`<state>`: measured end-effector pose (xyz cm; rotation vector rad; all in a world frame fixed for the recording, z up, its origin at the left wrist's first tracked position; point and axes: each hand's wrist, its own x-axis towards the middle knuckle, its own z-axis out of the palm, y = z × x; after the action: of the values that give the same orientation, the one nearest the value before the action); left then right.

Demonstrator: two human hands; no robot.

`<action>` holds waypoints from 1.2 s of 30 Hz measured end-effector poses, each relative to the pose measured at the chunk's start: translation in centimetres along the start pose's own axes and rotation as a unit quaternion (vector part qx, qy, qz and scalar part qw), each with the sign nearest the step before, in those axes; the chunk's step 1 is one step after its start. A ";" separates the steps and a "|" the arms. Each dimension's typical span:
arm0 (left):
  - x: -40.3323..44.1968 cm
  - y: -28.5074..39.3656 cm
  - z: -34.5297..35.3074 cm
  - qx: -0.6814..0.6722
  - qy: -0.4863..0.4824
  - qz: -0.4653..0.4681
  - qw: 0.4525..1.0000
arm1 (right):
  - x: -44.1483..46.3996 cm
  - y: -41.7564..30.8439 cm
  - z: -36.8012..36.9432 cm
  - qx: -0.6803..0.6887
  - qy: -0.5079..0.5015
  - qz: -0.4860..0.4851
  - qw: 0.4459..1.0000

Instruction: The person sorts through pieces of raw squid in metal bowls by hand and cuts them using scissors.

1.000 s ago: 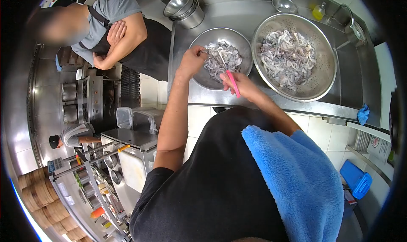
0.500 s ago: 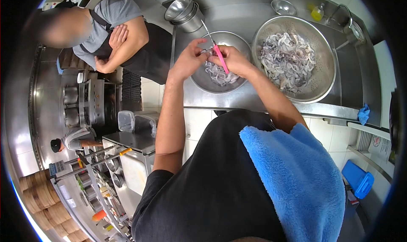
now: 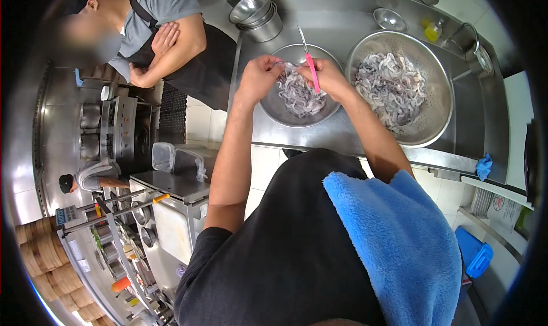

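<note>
My left hand (image 3: 260, 79) is closed in a pinch at the left side of a steel bowl (image 3: 272, 114), holding a strip of squid. More squid pieces (image 3: 301, 95), grey and white, lie in this bowl under both hands. My right hand (image 3: 331, 79) grips pink-handled scissors (image 3: 312, 76) over the bowl's right side, blades pointing away from me. Some of its fingers hold the squid strip too, which stretches between the hands. To the right, a large steel colander (image 3: 444, 118) contains a big heap of squid (image 3: 391, 89).
Stacked steel containers (image 3: 262, 26) stand behind the bowl at left. A small bowl (image 3: 390, 19), a yellow soap bottle (image 3: 434, 30) and a tap (image 3: 475, 38) are at the back right. A co-worker with folded arms (image 3: 171, 46) stands close on the left. A blue cloth (image 3: 484, 166) lies at the counter's right edge.
My hands have moved apart, with the squid strip now drawn between them. The scissors have turned more upright. The whole view has shifted slightly.
</note>
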<state>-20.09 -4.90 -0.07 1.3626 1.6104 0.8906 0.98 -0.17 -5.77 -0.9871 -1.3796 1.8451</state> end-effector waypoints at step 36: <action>-3.0 1.9 3.2 -0.063 0.077 0.061 0.993 | -8.2 0.7 2.4 -0.035 -0.061 0.051 0.996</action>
<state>-16.20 -7.56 0.79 1.3432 1.5696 1.1761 3.20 -8.34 -4.44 -1.0101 -1.4997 1.9730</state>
